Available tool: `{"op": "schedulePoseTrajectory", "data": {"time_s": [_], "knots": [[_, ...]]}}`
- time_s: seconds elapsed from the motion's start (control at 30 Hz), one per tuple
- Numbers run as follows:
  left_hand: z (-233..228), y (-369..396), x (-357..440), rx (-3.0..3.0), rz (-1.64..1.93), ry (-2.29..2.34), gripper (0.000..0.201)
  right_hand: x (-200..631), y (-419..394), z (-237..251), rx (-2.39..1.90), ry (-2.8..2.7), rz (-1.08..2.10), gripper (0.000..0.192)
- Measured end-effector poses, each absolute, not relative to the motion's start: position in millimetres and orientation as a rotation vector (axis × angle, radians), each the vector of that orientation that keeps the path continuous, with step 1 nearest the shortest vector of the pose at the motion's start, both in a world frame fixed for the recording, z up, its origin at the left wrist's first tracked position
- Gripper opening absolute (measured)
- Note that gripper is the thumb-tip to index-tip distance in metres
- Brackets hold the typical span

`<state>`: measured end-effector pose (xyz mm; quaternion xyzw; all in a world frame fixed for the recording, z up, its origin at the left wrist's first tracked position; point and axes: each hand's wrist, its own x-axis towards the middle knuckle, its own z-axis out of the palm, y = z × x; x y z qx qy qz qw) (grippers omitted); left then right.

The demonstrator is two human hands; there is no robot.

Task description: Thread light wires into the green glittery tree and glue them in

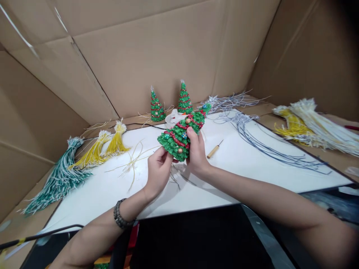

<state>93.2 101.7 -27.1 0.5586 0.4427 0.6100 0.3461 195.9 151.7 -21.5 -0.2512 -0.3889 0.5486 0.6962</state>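
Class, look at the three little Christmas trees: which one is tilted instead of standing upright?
The tree held in both hands, left hand and right hand, leans with its tip to the right. The two small trees behind stand upright by the cardboard wall.

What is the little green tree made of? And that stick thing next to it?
The tree looks like moulded plastic or resin: bumpy, shiny green with painted red garlands. The stick seems a pale wooden handle with a thin dark metal point.
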Motion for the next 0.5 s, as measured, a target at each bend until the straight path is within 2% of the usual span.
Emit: {"op": "schedulePoseTrajectory", "data": {"time_s": [0.1, 0.27, 0.37, 0.5], "knots": [[-19, 110, 80, 1.526, 1.509, 1.295, 0.033, 196, 157, -24, -0.59, -0.744, 1.225, 0.045], [-13, 127, 54, 1.646, 1.042, 1.535, 0.038, 199, 166, -26, -0.569, -0.751, 1.169, 0.047], [-11, 128, 50, 1.948, 1.309, 1.651, 0.027, 200, 167, -26, -0.561, -0.741, 1.155, 0.05], [-16, 123, 62, 2.1, 1.622, 1.334, 0.017, 198, 164, -24, -0.539, -0.733, 1.23, 0.051]]}}
